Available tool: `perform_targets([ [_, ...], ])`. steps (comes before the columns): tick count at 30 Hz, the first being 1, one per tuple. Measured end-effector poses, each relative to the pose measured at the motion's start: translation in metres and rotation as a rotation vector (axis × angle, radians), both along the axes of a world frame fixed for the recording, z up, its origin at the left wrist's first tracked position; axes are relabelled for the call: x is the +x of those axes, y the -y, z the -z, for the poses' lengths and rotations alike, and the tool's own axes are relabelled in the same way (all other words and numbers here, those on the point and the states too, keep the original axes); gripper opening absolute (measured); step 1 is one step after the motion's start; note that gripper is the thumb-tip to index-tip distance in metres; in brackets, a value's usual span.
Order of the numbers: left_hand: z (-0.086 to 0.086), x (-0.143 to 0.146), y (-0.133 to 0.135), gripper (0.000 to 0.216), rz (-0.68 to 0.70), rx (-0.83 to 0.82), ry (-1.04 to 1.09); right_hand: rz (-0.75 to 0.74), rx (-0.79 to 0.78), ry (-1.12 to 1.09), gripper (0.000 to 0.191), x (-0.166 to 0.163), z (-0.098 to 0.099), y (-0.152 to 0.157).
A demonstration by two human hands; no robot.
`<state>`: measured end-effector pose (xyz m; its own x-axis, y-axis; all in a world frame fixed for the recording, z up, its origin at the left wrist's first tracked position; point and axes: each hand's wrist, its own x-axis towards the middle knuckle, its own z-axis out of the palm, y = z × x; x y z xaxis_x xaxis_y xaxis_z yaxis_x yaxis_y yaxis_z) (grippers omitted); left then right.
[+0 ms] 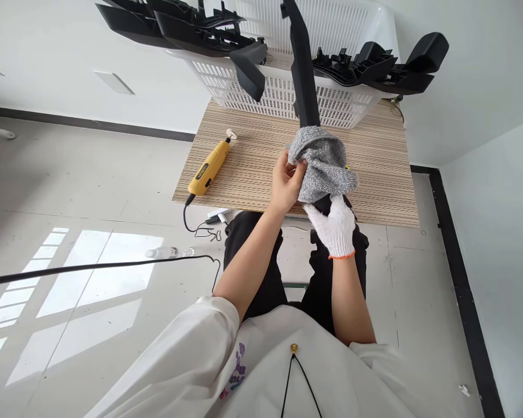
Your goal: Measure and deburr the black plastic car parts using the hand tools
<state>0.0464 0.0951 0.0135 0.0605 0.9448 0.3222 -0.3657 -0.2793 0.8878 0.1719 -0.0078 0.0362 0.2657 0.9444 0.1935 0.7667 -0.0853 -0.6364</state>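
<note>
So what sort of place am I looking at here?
Probably a small finishing workshop: a wooden table, a yellow rotary tool and a white basket loaded with black plastic parts.

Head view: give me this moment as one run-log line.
left hand: bare, pinching grey glove | right hand: white knit glove, under grey glove | black plastic part: upright behind | yellow rotary tool: lying on table

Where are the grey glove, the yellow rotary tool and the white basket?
grey glove [325, 162]: head view, middle of the knit fabric.
yellow rotary tool [209, 168]: head view, middle of its yellow body.
white basket [279, 93]: head view, its slotted front wall.
</note>
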Motion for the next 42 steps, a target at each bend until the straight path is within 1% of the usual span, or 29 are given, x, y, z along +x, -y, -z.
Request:
perform_targets([
  [2,-0.0008,0.0015,0.0004,0.046,-0.025,-0.011,0.006,-0.005,-0.009,0.008,0.068,-0.0007,-0.0014,-0.0003],
  [3,-0.0014,0.0015,0.0009,0.046,-0.004,-0.020,0.011,-0.002,-0.012,0.003,0.069,-0.0009,-0.0015,-0.0005],
  [7,-0.0034,-0.0012,0.0036,0.052,0.183,-0.056,0.031,0.017,-0.002,-0.029,0.065,-0.0006,0.0020,-0.0005],
  [9,-0.0035,-0.0021,0.0044,0.054,0.229,-0.059,0.030,0.016,0.024,-0.038,0.062,0.0000,0.0037,0.0000],
  [11,-0.0032,-0.0018,0.0043,0.052,0.200,-0.052,0.027,0.012,0.030,-0.038,0.065,0.0003,0.0037,0.0006],
  [14,-0.0034,-0.0004,0.0033,0.050,0.086,-0.038,0.019,-0.010,0.032,-0.029,0.074,-0.0004,0.0006,0.0011],
  [16,-0.0042,0.0001,0.0030,0.050,0.041,-0.039,0.012,-0.027,0.042,-0.026,0.077,-0.0010,-0.0011,0.0011],
  [18,-0.0053,-0.0001,0.0034,0.052,0.067,-0.049,0.010,-0.019,0.038,-0.021,0.075,-0.0010,-0.0008,0.0009],
  [21,-0.0057,-0.0005,0.0048,0.057,0.177,-0.061,0.026,0.001,0.040,-0.007,0.066,0.0001,0.0026,0.0008],
  [23,-0.0047,-0.0003,0.0052,0.059,0.214,-0.068,0.037,-0.004,0.044,-0.009,0.060,0.0008,0.0043,0.0010],
  [29,-0.0011,0.0006,0.0026,0.054,0.082,-0.091,0.038,-0.022,0.053,0.009,0.071,-0.0009,0.0024,0.0007],
  [35,-0.0053,-0.0006,0.0054,0.054,0.183,-0.132,0.073,-0.031,0.070,-0.015,0.062,-0.0007,0.0017,0.0017],
  [37,-0.0055,-0.0010,0.0055,0.053,0.164,-0.132,0.062,-0.032,0.066,-0.012,0.063,-0.0008,0.0017,0.0019],
  [40,-0.0041,-0.0010,0.0046,0.054,0.099,-0.121,0.048,-0.027,0.065,-0.002,0.070,-0.0012,0.0020,0.0013],
  [42,-0.0034,-0.0006,0.0046,0.054,0.092,-0.120,0.052,-0.030,0.077,-0.005,0.071,-0.0011,0.0026,0.0009],
])
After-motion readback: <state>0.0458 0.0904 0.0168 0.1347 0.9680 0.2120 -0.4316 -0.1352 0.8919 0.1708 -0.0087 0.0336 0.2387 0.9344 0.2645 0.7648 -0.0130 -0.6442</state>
